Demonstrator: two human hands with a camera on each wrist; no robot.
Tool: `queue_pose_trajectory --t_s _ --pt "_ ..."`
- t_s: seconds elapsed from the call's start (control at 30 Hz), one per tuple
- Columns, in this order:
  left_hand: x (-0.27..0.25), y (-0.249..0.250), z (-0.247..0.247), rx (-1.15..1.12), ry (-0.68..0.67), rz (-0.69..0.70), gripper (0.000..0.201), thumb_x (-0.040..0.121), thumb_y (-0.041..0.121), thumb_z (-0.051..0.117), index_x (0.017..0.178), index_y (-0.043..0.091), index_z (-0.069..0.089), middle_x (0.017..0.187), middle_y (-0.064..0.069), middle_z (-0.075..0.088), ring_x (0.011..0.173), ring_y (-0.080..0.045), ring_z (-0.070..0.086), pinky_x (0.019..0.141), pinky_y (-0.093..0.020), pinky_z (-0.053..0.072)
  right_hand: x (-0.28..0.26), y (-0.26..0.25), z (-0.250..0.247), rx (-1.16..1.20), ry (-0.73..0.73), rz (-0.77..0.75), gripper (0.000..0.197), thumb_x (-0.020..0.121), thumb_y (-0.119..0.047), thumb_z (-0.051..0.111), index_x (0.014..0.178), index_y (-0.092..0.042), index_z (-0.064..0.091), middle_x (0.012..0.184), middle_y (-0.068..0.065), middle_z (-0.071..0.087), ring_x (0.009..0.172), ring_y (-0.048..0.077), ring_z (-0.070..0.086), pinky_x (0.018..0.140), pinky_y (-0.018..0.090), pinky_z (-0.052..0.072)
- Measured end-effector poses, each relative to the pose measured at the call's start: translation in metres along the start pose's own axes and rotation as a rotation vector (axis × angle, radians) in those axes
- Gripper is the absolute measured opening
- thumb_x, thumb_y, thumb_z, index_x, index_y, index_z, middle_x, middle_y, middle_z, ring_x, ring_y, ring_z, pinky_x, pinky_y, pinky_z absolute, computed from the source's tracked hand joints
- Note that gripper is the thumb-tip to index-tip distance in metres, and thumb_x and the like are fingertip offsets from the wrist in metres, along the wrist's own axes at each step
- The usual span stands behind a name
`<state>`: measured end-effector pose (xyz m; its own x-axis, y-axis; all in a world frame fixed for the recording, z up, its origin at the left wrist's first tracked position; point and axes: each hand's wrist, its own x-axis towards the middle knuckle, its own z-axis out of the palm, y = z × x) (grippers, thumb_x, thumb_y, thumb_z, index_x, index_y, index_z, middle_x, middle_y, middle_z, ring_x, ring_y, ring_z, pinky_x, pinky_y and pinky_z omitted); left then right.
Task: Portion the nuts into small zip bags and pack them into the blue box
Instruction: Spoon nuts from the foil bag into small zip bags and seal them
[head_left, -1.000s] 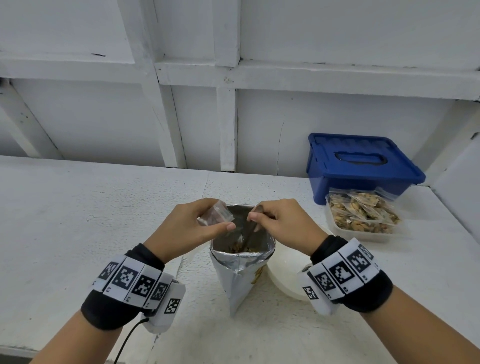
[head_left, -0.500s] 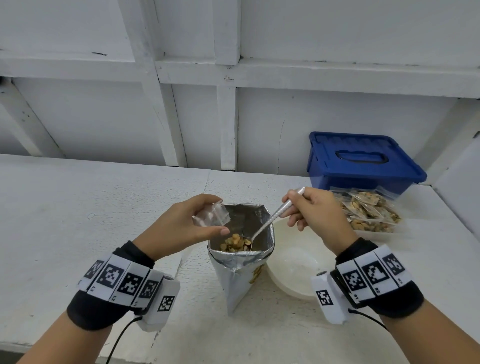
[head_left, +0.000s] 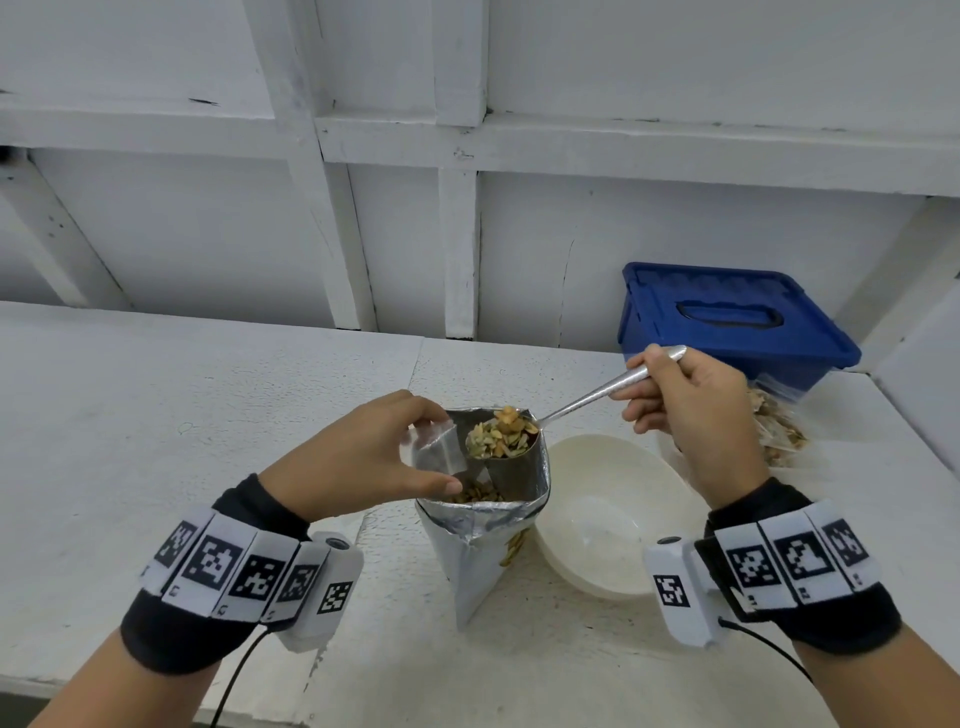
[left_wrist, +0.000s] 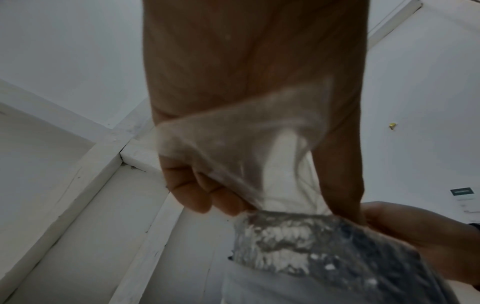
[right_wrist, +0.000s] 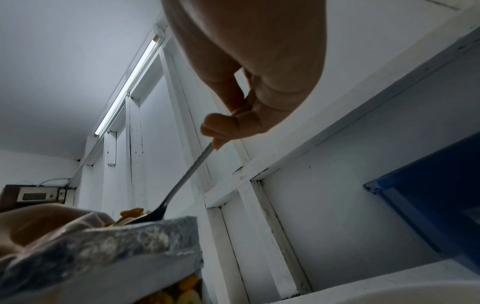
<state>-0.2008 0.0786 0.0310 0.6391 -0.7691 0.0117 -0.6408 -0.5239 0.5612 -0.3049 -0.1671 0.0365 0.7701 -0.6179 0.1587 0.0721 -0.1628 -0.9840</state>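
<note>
Head view shows the right hand (head_left: 691, 410) curled round a spoon (head_left: 597, 400) heaped with nuts (head_left: 501, 439), just above the open foil bag (head_left: 493, 525) standing on the desk (head_left: 156, 415). The left hand (head_left: 363, 457) pinches a small zip bag (head_left: 436, 449) open right beside the spoon. To do this well, I think the spoon should tip slowly into the little bag's mouth, over the foil bag, so dropped nuts fall back in. Both wrists hang above the desk, palms turned down. The blue box (head_left: 727, 332) sits shut at the back right, with filled bags (head_left: 779, 431) in front of it, near a white bowl (head_left: 608, 514).
</note>
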Motion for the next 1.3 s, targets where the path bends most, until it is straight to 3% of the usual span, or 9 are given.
queue_pose_trajectory --t_s 0.2,0.43,0.57,0.73,0.9,1.03,1.13,1.2,1.3 --pt "0.005 0.007 0.006 -0.082 0.073 0.021 0.073 0.056 0.076 0.065 0.111 0.031 0.049 0.098 0.024 0.049 0.089 0.004 0.048 0.071 -0.009 0.039 -0.001 -0.001 0.005 0.049 0.007 -0.001 0.023 0.096 -0.016 0.045 0.083 -0.007 0.062 0.057 0.003 0.067 0.046 0.01 0.058 0.043 0.019 0.048" --pt "0.009 0.006 0.017 -0.168 0.123 0.032 0.068 0.051 0.071 0.057 0.108 0.036 0.046 0.1 0.021 0.053 0.094 0.005 0.049 0.074 -0.008 0.042 -0.008 -0.01 0.023 0.038 -0.085 -0.044 0.021 0.095 -0.017 0.046 0.082 -0.011 0.062 0.058 0.003 0.066 0.047 0.011 0.059 0.045 0.02 0.05" --pt "0.01 0.005 0.022 -0.217 0.181 0.038 0.067 0.052 0.07 0.058 0.109 0.036 0.046 0.102 0.02 0.054 0.096 0.006 0.05 0.075 -0.008 0.042 -0.015 -0.025 0.037 -0.076 -0.179 -0.248 0.017 0.095 -0.018 0.047 0.086 -0.014 0.061 0.065 0.003 0.066 0.051 0.01 0.061 0.05 0.021 0.052" --pt "0.007 0.004 0.024 -0.303 0.274 0.023 0.055 0.061 0.066 0.069 0.104 0.045 0.042 0.097 0.009 0.059 0.089 0.001 0.054 0.07 -0.01 0.044 -0.019 -0.05 0.042 -0.161 -0.268 -0.607 0.02 0.093 -0.021 0.05 0.091 -0.005 0.062 0.071 -0.007 0.065 0.058 0.007 0.063 0.055 0.015 0.051" --pt "0.002 0.0 0.019 -0.328 0.364 -0.006 0.051 0.058 0.065 0.064 0.101 0.046 0.043 0.09 0.005 0.062 0.076 -0.006 0.058 0.059 -0.013 0.046 -0.014 -0.065 0.025 -0.144 -0.169 -0.769 0.017 0.092 -0.02 0.046 0.096 -0.01 0.059 0.072 -0.012 0.061 0.058 -0.001 0.06 0.054 0.011 0.048" --pt "-0.002 -0.008 0.015 -0.327 0.349 -0.05 0.053 0.055 0.068 0.064 0.101 0.048 0.044 0.091 0.003 0.064 0.066 -0.027 0.064 0.057 -0.036 0.052 -0.009 -0.05 0.016 -0.178 -0.094 -0.696 0.018 0.092 -0.025 0.045 0.093 -0.011 0.057 0.07 -0.011 0.059 0.058 -0.001 0.059 0.054 0.008 0.046" --pt "-0.001 -0.008 0.014 -0.295 0.314 -0.055 0.053 0.058 0.072 0.065 0.101 0.047 0.044 0.086 0.004 0.063 0.051 -0.018 0.059 0.047 -0.03 0.051 -0.012 -0.021 0.024 -0.352 -0.235 -0.568 0.016 0.091 -0.026 0.048 0.093 -0.016 0.06 0.071 -0.013 0.06 0.065 0.003 0.06 0.055 0.009 0.046" --pt "0.001 -0.007 0.015 -0.29 0.279 -0.063 0.05 0.063 0.066 0.067 0.101 0.044 0.044 0.087 0.005 0.062 0.046 -0.014 0.055 0.043 -0.027 0.049 -0.014 0.001 0.034 -0.464 -0.355 -0.525 0.015 0.092 -0.024 0.053 0.096 -0.016 0.065 0.074 -0.005 0.066 0.069 0.008 0.06 0.059 0.016 0.049" --pt "0.004 -0.008 0.018 -0.227 0.242 -0.07 0.058 0.061 0.07 0.067 0.106 0.041 0.045 0.097 0.008 0.063 0.077 -0.015 0.064 0.058 -0.021 0.051 -0.016 0.024 0.047 -0.601 -0.459 -0.499 0.018 0.092 -0.027 0.054 0.1 -0.019 0.069 0.081 0.0 0.071 0.071 0.014 0.063 0.066 0.033 0.052"
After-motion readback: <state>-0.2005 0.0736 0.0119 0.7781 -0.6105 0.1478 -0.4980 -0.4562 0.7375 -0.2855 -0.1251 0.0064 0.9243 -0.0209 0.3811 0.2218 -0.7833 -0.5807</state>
